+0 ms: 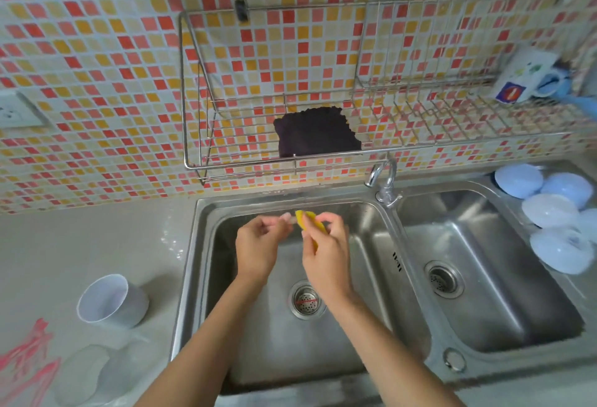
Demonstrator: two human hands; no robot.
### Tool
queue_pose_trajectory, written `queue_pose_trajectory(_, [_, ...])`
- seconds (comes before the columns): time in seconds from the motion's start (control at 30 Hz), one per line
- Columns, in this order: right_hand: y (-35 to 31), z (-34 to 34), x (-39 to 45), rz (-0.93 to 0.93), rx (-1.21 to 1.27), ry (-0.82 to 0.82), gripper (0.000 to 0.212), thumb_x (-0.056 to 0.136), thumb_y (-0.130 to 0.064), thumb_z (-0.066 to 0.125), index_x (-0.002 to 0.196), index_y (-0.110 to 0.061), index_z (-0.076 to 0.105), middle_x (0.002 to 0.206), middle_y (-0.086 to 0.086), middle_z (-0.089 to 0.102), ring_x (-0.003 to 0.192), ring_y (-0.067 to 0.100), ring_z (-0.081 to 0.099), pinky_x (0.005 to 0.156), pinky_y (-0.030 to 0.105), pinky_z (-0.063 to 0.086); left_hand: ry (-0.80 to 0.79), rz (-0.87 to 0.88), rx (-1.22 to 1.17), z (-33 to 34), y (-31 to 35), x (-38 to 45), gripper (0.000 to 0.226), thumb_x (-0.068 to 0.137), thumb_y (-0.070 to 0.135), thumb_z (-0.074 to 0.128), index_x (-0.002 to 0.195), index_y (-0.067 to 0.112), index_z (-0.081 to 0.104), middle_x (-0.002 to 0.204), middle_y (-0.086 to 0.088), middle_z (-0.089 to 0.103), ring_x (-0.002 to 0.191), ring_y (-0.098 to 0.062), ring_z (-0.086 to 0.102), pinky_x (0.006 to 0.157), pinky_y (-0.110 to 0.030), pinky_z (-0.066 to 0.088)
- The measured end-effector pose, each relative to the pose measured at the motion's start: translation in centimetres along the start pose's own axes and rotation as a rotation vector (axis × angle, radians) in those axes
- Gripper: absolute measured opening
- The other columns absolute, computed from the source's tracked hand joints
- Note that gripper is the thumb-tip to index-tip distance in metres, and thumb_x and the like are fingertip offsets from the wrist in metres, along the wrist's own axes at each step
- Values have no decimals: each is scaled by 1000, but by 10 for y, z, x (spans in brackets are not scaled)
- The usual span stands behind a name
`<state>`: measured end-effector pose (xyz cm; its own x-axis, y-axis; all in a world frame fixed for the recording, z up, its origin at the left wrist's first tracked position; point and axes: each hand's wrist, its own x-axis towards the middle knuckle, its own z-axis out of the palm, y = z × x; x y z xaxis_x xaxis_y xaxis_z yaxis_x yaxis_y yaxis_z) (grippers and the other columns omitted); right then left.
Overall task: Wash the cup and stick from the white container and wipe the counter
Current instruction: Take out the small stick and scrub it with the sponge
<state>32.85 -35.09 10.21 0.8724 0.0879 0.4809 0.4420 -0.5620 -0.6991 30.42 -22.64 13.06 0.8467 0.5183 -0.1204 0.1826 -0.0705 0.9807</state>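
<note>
Wall behind is a mosaic of small square tiles in red, orange, yellow & cream (97,51), white grout. A white wall socket (17,112) sits at far left, just above the pale grey-beige counter top (80,238). Screwed to the tiles is a stainless wire dish rack (323,161), w/ a dark, ragged-edged cloth (316,132) lying on its lower shelf (colour looks near black). Below it, a double-bowl stainless steel sink (410,277) is set into the counter; a chrome curved tap (384,177) stands at the back btwn the 2 bowls, each w/ a round metal drain strainer. Soft, even daylight; mild glare on the steel.
</note>
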Motion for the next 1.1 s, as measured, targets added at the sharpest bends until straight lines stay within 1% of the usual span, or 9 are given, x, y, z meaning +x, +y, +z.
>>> queue_pose_trajectory(0.1, [-5, 9, -5, 114, -4, 88, 44, 85, 2, 62, 123, -20, 66, 104, 1, 45, 91, 19, 53, 87, 32, 49, -24, -98, -149, 2, 0, 7, 21, 86, 23, 71, 79, 3, 70, 71, -4, 73, 68, -13, 68, 72, -26, 56])
queue_pose_trajectory(0.23, [-11, 19, -14, 2, -3, -13, 42, 88, 0, 61, 126, -16, 63, 106, -1, 42, 93, 15, 50, 89, 23, 45, -24, -152, -194, -1, -7, 17, 27, 88, 21, 70, 84, -5, 70, 72, -9, 72, 65, -12, 66, 63, -18, 55])
queue_pose_trajectory(0.37, [-2, 23, -14, 54, -45, -27, 40, 85, 1, 62, 121, -17, 67, 106, 2, 44, 95, 21, 51, 90, 31, 47, -21, -149, -227, -7, -13, 20, 24, 88, 15, 69, 86, -9, 67, 68, -6, 71, 59, -6, 66, 58, -15, 52])
queue_pose_trajectory(0.43, [-5, 25, -17, -11, -42, -59, 39, 84, 2, 62, 119, -16, 68, 108, 5, 48, 98, 19, 51, 93, 21, 42, -33, -122, -184, -11, -13, 22, 26, 87, 16, 70, 85, -10, 67, 68, -7, 70, 58, -5, 66, 58, -15, 51])
queue_pose_trajectory(0.6, [-3, 11, -4, 95, 54, 207, 37, 85, 7, 61, 117, -10, 68, 110, 0, 46, 100, -2, 54, 92, 16, 44, -9, -143, -203, -21, -18, 34, 18, 83, 18, 75, 67, 12, 68, 71, -8, 74, 75, -22, 72, 77, -32, 56])
queue_pose_trajectory(0.77, [-6, 20, 0, -173, -65, -69, 39, 85, -3, 63, 122, -16, 66, 114, 6, 51, 99, 23, 51, 91, 24, 43, -137, -46, -206, -21, -18, 29, 11, 85, 11, 72, 76, 5, 68, 70, -5, 73, 71, -14, 70, 71, -22, 55])
queue_pose_trajectory(0.9, [4, 23, 7, -13, -58, -32, 42, 84, -5, 63, 123, -21, 65, 112, 5, 49, 96, 25, 54, 87, 37, 49, -124, -26, -201, -19, -19, 30, 10, 85, 13, 72, 78, 6, 69, 72, -5, 74, 75, -18, 72, 73, -25, 56])
queue_pose_trajectory(1.0, [-1, 26, 4, -90, -23, -124, 42, 84, -10, 64, 124, -21, 64, 116, 3, 50, 99, 22, 54, 90, 33, 48, -157, -22, -189, -21, -21, 31, 11, 85, 13, 72, 83, 2, 69, 78, -11, 74, 78, -20, 73, 78, -29, 57])
queue_pose_trajectory(1.1, [9, 23, 13, -67, -192, -108, 46, 76, -12, 75, 120, -23, 65, 120, -1, 58, 102, 24, 53, 93, 24, 39, -173, -18, -194, -19, -17, 27, 12, 86, 11, 70, 85, -1, 68, 78, -12, 73, 77, -19, 73, 78, -27, 57])
